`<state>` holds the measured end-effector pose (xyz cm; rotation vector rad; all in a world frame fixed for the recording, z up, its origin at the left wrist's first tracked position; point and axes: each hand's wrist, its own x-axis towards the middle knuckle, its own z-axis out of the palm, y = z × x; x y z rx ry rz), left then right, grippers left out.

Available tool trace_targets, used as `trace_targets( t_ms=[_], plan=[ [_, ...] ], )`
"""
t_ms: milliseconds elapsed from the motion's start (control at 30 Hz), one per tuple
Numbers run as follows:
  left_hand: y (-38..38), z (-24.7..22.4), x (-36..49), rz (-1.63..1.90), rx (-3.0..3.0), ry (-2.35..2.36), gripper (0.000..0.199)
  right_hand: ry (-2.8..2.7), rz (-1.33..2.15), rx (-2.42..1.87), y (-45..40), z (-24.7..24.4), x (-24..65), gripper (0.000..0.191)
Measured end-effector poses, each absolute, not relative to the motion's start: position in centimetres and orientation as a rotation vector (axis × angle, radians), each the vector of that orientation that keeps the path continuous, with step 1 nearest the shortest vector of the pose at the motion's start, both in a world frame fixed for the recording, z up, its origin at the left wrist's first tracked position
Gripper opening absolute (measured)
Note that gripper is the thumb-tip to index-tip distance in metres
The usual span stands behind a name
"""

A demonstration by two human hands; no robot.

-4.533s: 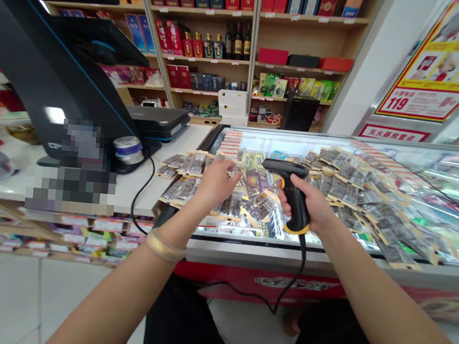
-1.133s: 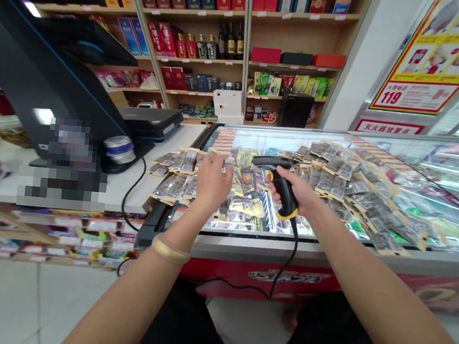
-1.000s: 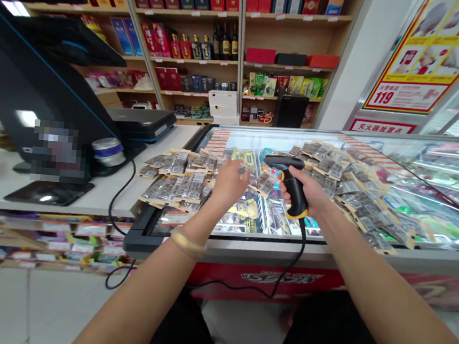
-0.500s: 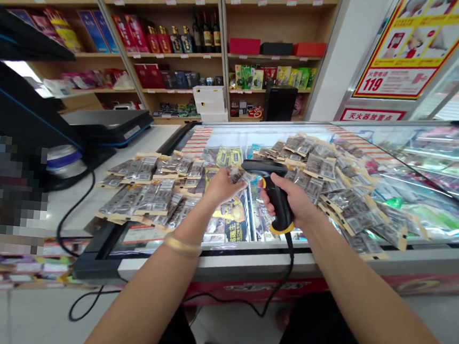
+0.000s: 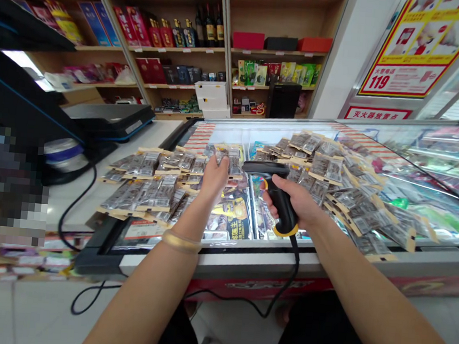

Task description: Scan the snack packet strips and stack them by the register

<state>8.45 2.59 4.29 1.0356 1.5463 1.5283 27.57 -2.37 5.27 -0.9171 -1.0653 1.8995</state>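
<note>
My right hand (image 5: 299, 202) is wrapped round the handle of a black and yellow barcode scanner (image 5: 285, 206), its head turned to the left. A cable hangs from the handle. My left hand (image 5: 214, 177) grips a small clear-and-brown snack packet (image 5: 235, 163), left of the scanner's head. Its fingertips are partly covered by the packet. Similar packets lie in a left pile (image 5: 157, 191) beside my left wrist and in a larger right pile (image 5: 326, 167) beyond my right hand. Both piles rest on the glass lid of a chest freezer.
A black scale (image 5: 117, 119) and a dark monitor stand (image 5: 22, 100) occupy the counter at left. The scanner's black cord (image 5: 283, 292) loops below the freezer's front edge (image 5: 254, 260). Shelves (image 5: 191, 53) of boxes and bottles stand behind, with a poster (image 5: 411, 48) at right.
My left hand has moved left and slightly up with the packet, away from the scanner's head toward the left pile. The scanner stays nearly in place in my right hand.
</note>
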Motion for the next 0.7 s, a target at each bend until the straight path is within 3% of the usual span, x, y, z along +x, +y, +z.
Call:
trace_targets(
  t_ms=[233,700],
  plan=[
    [2.56,4.41,8.49,1.517,1.023,1.577,0.017,-1.12,1.898,-0.927,-2.29,5.06,27.56,0.034],
    [1.76,5.16,8.74,1.392,1.05,1.606,0.028,-0.989,2.026,-0.903,-2.41,5.42,27.23,0.031]
  ],
)
